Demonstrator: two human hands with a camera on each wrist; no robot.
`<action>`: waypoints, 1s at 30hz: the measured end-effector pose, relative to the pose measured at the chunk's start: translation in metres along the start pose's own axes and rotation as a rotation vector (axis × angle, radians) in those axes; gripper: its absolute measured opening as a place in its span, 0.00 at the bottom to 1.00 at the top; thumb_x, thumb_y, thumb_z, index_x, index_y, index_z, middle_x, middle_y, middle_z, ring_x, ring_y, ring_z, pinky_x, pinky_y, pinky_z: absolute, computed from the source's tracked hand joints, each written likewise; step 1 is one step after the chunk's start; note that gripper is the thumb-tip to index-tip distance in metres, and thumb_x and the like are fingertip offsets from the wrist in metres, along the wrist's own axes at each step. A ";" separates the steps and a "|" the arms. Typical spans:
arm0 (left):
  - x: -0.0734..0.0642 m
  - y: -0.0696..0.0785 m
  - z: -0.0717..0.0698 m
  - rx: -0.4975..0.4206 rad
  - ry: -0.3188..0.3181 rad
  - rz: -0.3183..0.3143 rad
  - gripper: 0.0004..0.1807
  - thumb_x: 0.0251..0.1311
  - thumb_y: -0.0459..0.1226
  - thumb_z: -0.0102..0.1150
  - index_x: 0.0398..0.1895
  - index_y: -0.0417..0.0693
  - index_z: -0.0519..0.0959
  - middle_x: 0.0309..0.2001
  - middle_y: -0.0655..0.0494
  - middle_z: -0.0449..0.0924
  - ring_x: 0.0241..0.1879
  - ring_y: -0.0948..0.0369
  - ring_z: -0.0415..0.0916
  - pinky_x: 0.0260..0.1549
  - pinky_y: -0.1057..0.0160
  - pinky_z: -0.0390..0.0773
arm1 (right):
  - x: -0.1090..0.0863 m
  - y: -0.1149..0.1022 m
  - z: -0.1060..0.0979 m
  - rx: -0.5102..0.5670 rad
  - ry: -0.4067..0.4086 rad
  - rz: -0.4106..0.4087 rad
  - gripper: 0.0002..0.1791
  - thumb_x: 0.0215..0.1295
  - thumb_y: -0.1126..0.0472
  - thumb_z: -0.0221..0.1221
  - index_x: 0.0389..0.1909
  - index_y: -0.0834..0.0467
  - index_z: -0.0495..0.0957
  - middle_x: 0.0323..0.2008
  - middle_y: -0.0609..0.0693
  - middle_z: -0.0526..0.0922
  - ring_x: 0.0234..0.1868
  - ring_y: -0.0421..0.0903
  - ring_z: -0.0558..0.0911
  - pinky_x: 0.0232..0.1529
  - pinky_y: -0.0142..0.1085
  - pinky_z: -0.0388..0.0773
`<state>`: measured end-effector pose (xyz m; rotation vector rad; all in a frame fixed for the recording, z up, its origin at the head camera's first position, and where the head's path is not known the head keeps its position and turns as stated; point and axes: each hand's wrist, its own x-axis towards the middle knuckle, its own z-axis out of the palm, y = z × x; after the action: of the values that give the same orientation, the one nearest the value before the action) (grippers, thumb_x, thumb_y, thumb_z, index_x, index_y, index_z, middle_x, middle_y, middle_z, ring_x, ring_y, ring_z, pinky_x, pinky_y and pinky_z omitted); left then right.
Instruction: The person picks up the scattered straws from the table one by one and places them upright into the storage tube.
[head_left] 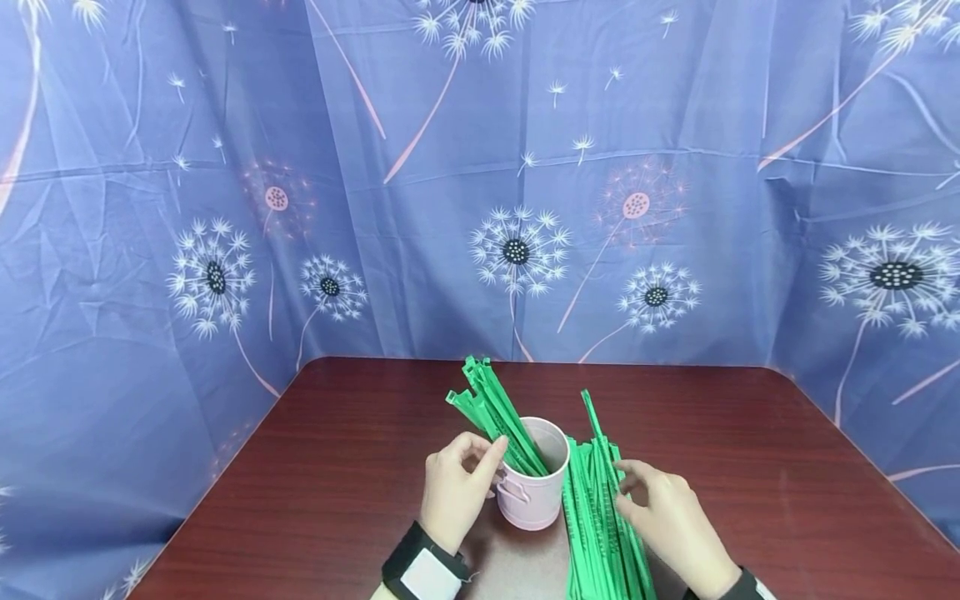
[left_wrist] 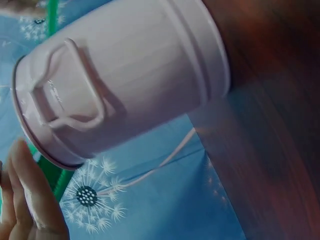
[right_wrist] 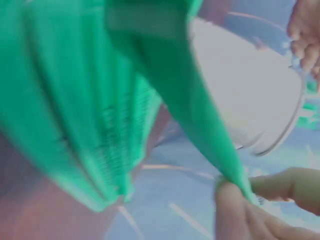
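1. Green strip, single [head_left: 592, 412]. Thin, flat. Gripped between the thumb and fingertips of the right hand; in the head view its free end rises from those fingertips toward 11 o'clock, over the bundle.
2. Right hand [head_left: 675, 517]. Thumb and fingertips brought together on the single strip, as the right wrist view shows; bundle at its 9 o'clock.
3. Bundle of green strips [head_left: 600, 533]. Many pieces lying side by side on the table, lengthwise from 12 to 6 o'clock; small dark print along several.
4. Bucket, pale pink [head_left: 532, 504]. Upright, at 10 o'clock from the bundle and just beside it; wire-like handle [left_wrist: 97, 95] on its wall.
5. Green strips in bucket [head_left: 495, 408]. Several, standing inside, leaning over the rim toward 11 o'clock; at 1 o'clock from the left hand.
6. Left hand [head_left: 453, 492]. At the bucket's 9 o'clock, near the rim; fingers loosely bent, thumb apart from them. Contact with rim or strips cannot be told.
7. Wristband, black with white panel [head_left: 427, 571]. On the left wrist.
8. Table, red-brown [head_left: 337, 483]. Dandelion-print blue cloth [head_left: 420, 275] hangs beyond its 12 o'clock edge.
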<state>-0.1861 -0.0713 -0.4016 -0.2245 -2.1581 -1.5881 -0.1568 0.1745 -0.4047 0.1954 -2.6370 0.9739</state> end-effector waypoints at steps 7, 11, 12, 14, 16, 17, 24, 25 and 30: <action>-0.007 0.014 0.003 -0.173 -0.144 0.003 0.22 0.60 0.50 0.64 0.37 0.37 0.88 0.27 0.49 0.88 0.24 0.59 0.85 0.23 0.67 0.86 | -0.008 -0.029 0.006 0.116 0.202 -0.292 0.20 0.49 0.76 0.67 0.44 0.58 0.87 0.30 0.36 0.82 0.26 0.28 0.76 0.22 0.29 0.78; -0.012 0.025 0.004 -0.286 -0.224 -0.019 0.25 0.60 0.47 0.66 0.49 0.34 0.85 0.36 0.45 0.90 0.33 0.60 0.87 0.31 0.64 0.88 | -0.011 -0.037 0.010 0.120 0.245 -0.484 0.24 0.45 0.78 0.69 0.44 0.55 0.87 0.32 0.37 0.84 0.27 0.28 0.77 0.23 0.23 0.78; -0.013 0.027 0.004 -0.300 -0.226 -0.015 0.24 0.59 0.46 0.66 0.49 0.34 0.85 0.37 0.46 0.90 0.35 0.61 0.87 0.33 0.64 0.88 | -0.012 -0.038 0.011 0.122 0.250 -0.530 0.24 0.44 0.78 0.69 0.44 0.56 0.87 0.32 0.38 0.84 0.27 0.28 0.77 0.23 0.22 0.77; -0.014 0.032 0.004 -0.354 -0.227 -0.006 0.23 0.59 0.45 0.67 0.47 0.34 0.85 0.39 0.44 0.90 0.36 0.60 0.87 0.34 0.61 0.88 | -0.012 -0.039 0.013 0.134 0.253 -0.604 0.25 0.43 0.79 0.69 0.44 0.56 0.86 0.34 0.40 0.85 0.27 0.29 0.78 0.24 0.22 0.78; -0.014 0.036 0.005 -0.401 -0.213 0.007 0.20 0.58 0.44 0.67 0.43 0.34 0.86 0.36 0.42 0.89 0.34 0.59 0.87 0.34 0.59 0.89 | -0.012 -0.039 0.015 0.151 0.250 -0.654 0.26 0.42 0.80 0.69 0.45 0.57 0.86 0.35 0.42 0.86 0.28 0.30 0.79 0.25 0.22 0.78; -0.014 0.038 0.005 -0.412 -0.197 0.019 0.19 0.58 0.43 0.68 0.41 0.34 0.86 0.34 0.42 0.89 0.32 0.58 0.87 0.33 0.59 0.89 | -0.012 -0.038 0.015 0.155 0.249 -0.666 0.26 0.42 0.80 0.69 0.45 0.57 0.86 0.35 0.42 0.86 0.28 0.30 0.79 0.25 0.22 0.78; -0.010 0.043 -0.001 -0.493 0.012 0.170 0.12 0.59 0.34 0.66 0.34 0.29 0.83 0.30 0.37 0.87 0.24 0.59 0.86 0.25 0.57 0.88 | -0.011 -0.030 0.015 0.106 0.267 -0.620 0.22 0.42 0.77 0.71 0.38 0.52 0.86 0.32 0.36 0.84 0.28 0.29 0.80 0.25 0.23 0.79; -0.008 0.043 -0.002 -0.508 0.040 0.199 0.11 0.59 0.33 0.65 0.34 0.28 0.82 0.30 0.36 0.87 0.24 0.59 0.86 0.24 0.56 0.88 | -0.011 -0.029 0.015 0.097 0.267 -0.607 0.22 0.43 0.76 0.71 0.38 0.51 0.86 0.31 0.35 0.84 0.27 0.28 0.79 0.25 0.23 0.79; -0.003 0.044 -0.009 -0.507 0.115 0.286 0.09 0.60 0.30 0.64 0.37 0.28 0.83 0.29 0.34 0.86 0.22 0.60 0.85 0.23 0.57 0.88 | -0.010 -0.025 0.013 0.075 0.257 -0.564 0.20 0.44 0.76 0.71 0.36 0.51 0.87 0.32 0.33 0.83 0.28 0.28 0.78 0.26 0.22 0.77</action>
<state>-0.1642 -0.0652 -0.3629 -0.5562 -1.5247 -1.8896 -0.1451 0.1472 -0.4018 0.7325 -2.1295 0.8308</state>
